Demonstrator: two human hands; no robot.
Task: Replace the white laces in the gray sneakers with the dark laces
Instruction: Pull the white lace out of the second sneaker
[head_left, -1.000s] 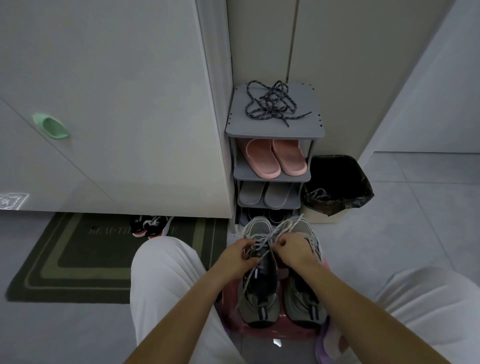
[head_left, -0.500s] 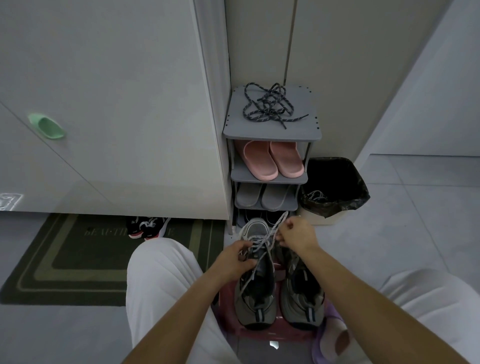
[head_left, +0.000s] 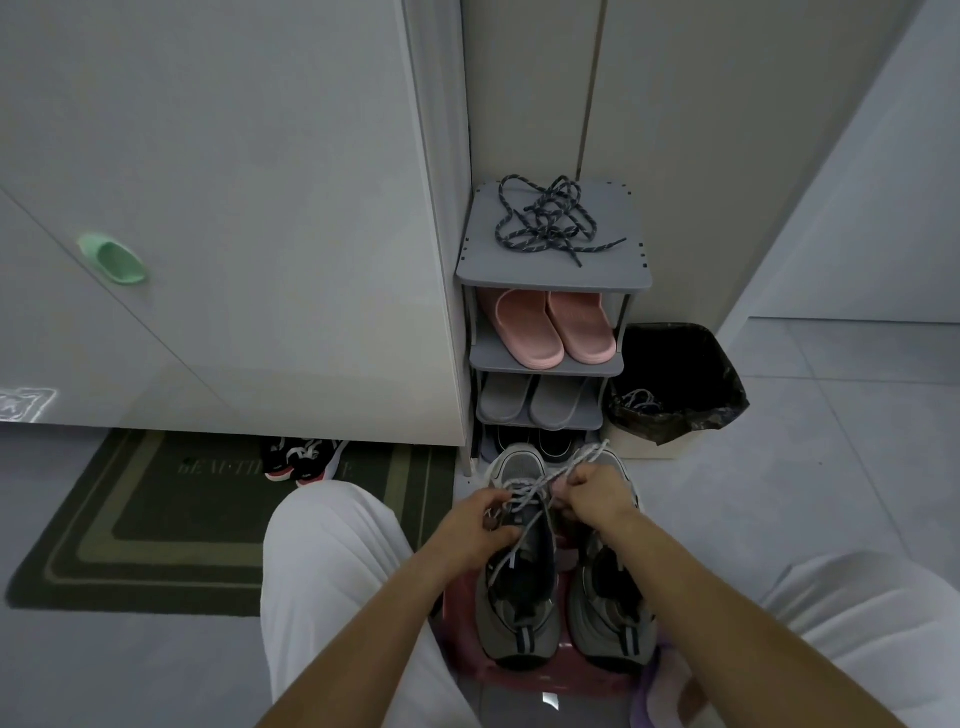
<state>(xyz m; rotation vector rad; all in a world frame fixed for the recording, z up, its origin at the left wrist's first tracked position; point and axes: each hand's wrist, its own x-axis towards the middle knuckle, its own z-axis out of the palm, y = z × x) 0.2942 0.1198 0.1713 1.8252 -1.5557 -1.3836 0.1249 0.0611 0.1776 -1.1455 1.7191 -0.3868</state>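
Observation:
Two gray sneakers stand side by side on a pink stool (head_left: 524, 680) between my knees: the left sneaker (head_left: 517, 608) and the right sneaker (head_left: 610, 618). A white lace (head_left: 524, 491) runs loosely across the left sneaker's upper eyelets. My left hand (head_left: 475, 525) grips that sneaker's left side by the eyelets. My right hand (head_left: 592, 493) pinches the white lace and holds a strand up toward the toe. The dark laces (head_left: 545, 218) lie tangled on top of the gray shoe rack (head_left: 628, 278).
The rack holds pink slippers (head_left: 553, 327), gray slippers (head_left: 530, 400) and dark shoes below. A bin with a black bag (head_left: 675, 384) stands to its right, with light laces inside. A dark doormat (head_left: 156, 519) and black-red shoes (head_left: 301, 460) lie under the white cabinet at left.
My right hand rose to pull the white lace up and to the right, then came back down close to the left sneaker. My left hand stayed on the sneaker.

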